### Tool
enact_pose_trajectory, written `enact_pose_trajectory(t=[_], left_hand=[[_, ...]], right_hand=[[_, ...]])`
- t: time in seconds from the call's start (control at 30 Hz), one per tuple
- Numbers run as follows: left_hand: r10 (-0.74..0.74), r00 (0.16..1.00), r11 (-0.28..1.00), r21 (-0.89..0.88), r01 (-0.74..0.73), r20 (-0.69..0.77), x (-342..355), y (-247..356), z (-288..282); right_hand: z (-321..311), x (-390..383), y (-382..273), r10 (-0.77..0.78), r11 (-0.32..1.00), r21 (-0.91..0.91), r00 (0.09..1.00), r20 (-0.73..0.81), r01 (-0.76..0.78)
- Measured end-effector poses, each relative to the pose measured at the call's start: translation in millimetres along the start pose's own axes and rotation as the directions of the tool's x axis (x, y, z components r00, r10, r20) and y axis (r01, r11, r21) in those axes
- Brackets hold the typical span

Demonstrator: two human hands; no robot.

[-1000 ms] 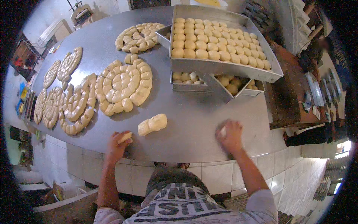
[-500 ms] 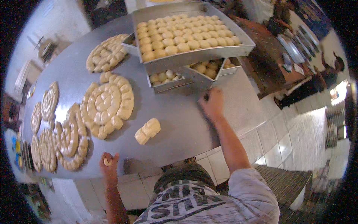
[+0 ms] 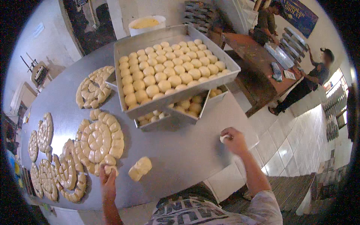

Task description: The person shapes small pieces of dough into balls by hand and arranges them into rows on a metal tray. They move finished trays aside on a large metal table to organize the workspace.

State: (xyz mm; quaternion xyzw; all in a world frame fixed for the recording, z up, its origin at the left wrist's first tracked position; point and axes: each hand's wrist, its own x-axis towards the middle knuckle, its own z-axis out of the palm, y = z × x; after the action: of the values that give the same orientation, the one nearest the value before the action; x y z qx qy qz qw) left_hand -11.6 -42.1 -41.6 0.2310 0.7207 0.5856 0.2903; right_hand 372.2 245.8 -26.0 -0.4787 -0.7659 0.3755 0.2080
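Observation:
My left hand (image 3: 108, 180) grips a dough piece (image 3: 111, 170) at the lower edge of a large ring of cut dough (image 3: 96, 138). My right hand (image 3: 235, 143) is closed around a small pale dough piece (image 3: 225, 138) near the steel table's right edge. A loose lump of dough (image 3: 140, 168) lies between my hands, closer to the left one. Other dough rings (image 3: 66, 169) cover the table's left part. A large metal tray of dough balls (image 3: 174, 80) rests on further trays (image 3: 183, 109).
Behind stands a white tub (image 3: 146, 25) of yellow stuff. At right, two people (image 3: 313, 77) are by a wooden table (image 3: 247, 52). The curved edge of the steel table (image 3: 245, 157) borders a tiled floor (image 3: 281, 142).
My view has swung upward and right. My left hand has come up to the large dough ring with its piece. My right hand, still closed, now sits below and right of the trays.

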Motion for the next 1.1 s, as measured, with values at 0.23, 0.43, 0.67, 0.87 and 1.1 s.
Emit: enact_pose_trajectory(t=[0.23, 0.43, 0.67, 0.87, 1.1], left_hand=[[-0.109, 0.95, 0.992, -0.097, 0.084, -0.293, -21, 28, 71], [-0.053, 0.974, 0.982, -0.189, 0.011, -0.221, -30, 45, 112], [-0.265, 0.931, 0.902, -0.407, 0.146, -0.252, -37, 23, 106], [-0.162, 0.886, 0.837, 0.536, -0.11, 0.435, -5, 82, 141], [0.32, 0.921, 0.624, 0.681, -0.383, 0.225, -12, -6, 39]], right_hand=[[-102, 201, -148, -0.496, 0.599, 0.178, 0.536, -0.683, 0.781], [-57, 425, -176, -0.608, 0.794, -0.367, 0.61, -0.509, 0.485], [-9, 267, -241, -0.761, 0.648, 0.007, 0.647, -0.044, 0.762], [73, 69, -141, -0.715, 0.685, 0.416, 0.44, 0.544, 0.599], [83, -29, -22, -0.469, 0.651, -0.44, 0.784, 0.406, 0.618]])
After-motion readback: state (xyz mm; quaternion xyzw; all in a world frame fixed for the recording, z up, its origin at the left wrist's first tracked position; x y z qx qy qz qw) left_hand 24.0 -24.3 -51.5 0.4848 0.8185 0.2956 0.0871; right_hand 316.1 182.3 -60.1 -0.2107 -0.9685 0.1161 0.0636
